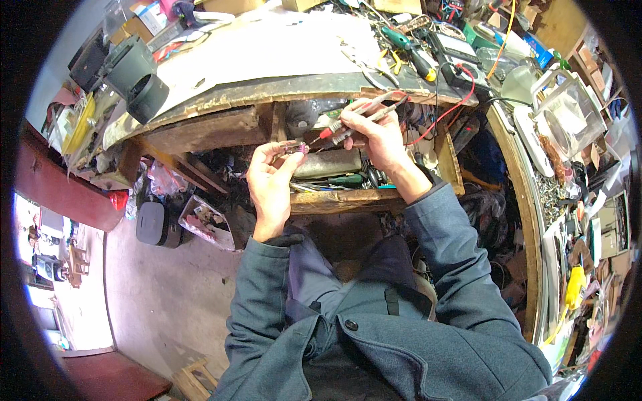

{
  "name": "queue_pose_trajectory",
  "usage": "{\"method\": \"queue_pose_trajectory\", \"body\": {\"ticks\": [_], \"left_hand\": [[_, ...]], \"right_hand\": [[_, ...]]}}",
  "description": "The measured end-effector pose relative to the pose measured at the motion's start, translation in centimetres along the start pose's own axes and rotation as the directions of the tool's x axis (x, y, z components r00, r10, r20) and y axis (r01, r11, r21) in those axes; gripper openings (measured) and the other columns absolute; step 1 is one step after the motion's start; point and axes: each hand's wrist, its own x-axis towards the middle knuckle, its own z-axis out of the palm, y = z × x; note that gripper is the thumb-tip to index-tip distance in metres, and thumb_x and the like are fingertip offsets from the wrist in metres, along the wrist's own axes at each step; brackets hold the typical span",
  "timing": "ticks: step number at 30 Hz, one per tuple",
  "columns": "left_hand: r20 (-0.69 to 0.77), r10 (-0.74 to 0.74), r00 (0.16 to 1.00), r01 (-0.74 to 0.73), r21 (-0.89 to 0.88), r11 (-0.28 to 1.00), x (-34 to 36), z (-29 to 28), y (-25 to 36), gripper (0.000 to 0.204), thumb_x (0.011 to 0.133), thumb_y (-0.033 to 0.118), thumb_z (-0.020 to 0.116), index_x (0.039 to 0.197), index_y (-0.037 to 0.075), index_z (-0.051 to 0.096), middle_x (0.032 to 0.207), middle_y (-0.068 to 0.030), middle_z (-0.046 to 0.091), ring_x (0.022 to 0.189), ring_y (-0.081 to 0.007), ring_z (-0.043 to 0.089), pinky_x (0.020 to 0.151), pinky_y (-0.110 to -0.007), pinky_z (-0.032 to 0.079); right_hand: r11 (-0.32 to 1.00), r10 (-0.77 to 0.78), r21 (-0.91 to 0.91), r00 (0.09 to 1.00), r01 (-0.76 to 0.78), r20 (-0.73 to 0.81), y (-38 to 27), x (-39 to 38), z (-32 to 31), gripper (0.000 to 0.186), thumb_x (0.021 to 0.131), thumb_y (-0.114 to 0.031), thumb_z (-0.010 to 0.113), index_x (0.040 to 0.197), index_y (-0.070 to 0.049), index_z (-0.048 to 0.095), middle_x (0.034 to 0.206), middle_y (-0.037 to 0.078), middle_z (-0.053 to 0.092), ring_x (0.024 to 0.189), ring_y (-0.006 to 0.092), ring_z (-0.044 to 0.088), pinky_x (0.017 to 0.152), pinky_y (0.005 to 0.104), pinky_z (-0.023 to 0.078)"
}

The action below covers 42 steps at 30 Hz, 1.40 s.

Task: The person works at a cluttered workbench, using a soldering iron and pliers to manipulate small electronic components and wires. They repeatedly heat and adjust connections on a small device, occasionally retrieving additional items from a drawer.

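Note:
My left hand [271,180] pinches a small electronic part [296,148] with metal and purplish bits, too small to make out clearly. My right hand [381,140] is closed on two test probes [329,131], one with a red end and one greyer, held side by side with their tips pointing at the small part; whether they touch it I cannot tell. A red lead [455,100] runs rightward up to a dark meter-like device [461,70] on the bench. Below both hands is an open drawer [341,200] holding tools, including a green-handled one [344,180].
The bench top [281,47] carries pliers [371,73], a green tool [401,41] and dark containers [144,90] at left. A cluttered side bench [528,200] runs down the right. A box [204,224] and dark case [157,224] sit on the floor at left.

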Motion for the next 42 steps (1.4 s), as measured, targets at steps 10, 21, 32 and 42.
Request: {"method": "queue_pose_trajectory", "body": {"ticks": [10, 21, 32, 42], "left_hand": [[0.015, 0.002, 1.0, -0.001, -0.068, 0.998, 0.1, -0.2, -0.1, 0.025, 0.09, -0.009, 0.067, 0.112, -0.002, 0.059, 0.112, -0.0145, 0.069, 0.101, -0.0226, 0.071, 0.092, -0.038, 0.06], [0.047, -0.058, 0.997, 0.063, -0.118, 0.991, -0.1, -0.5, 0.2, 0.03, 0.09, -0.012, 0.064, 0.117, -0.002, 0.058, 0.111, -0.0154, 0.069, 0.101, -0.024, 0.07, 0.092, -0.039, 0.061], [0.046, -0.06, 0.997, 0.065, -0.126, 0.99, 0.2, -0.4, -0.2, 0.021, 0.09, -0.011, 0.065, 0.106, 0.001, 0.059, 0.104, -0.0096, 0.067, 0.096, -0.0203, 0.069, 0.089, -0.038, 0.063], [0.023, -0.07, 0.997, 0.071, -0.062, 0.996, -0.3, -0.2, 0.0, 0.032, 0.09, -0.006, 0.068, 0.121, -0.002, 0.06, 0.111, -0.0116, 0.066, 0.097, -0.0222, 0.069, 0.088, -0.038, 0.061]], "right_hand": [[1.0, -0.009, 0.03, 1.0, 0.009, 0.004, 0.4, 0.1, 0.0, 0.01, 0.092, -0.011, 0.072, 0.094, -0.001, 0.067, 0.083, 0.009, 0.071, 0.063, 0.0159, 0.067, 0.054, 0.0287, 0.056], [0.999, 0.051, 0.017, 0.999, -0.051, 0.012, 0.4, 0.0, 0.3, 0.013, 0.092, -0.012, 0.072, 0.094, 0.0, 0.068, 0.082, 0.01, 0.072, 0.062, 0.0166, 0.067, 0.056, 0.0291, 0.056], [0.997, 0.07, -0.024, 0.996, -0.068, 0.064, 0.1, 0.3, 0.0, 0.014, 0.093, -0.013, 0.072, 0.092, 0.0, 0.068, 0.084, 0.011, 0.074, 0.06, 0.0156, 0.068, 0.056, 0.0282, 0.058], [0.995, 0.083, -0.061, 0.996, -0.081, 0.036, 0.0, -0.1, 0.3, 0.013, 0.093, -0.012, 0.07, 0.092, 0.0, 0.068, 0.079, 0.01, 0.072, 0.06, 0.0144, 0.067, 0.057, 0.0282, 0.057]]}}
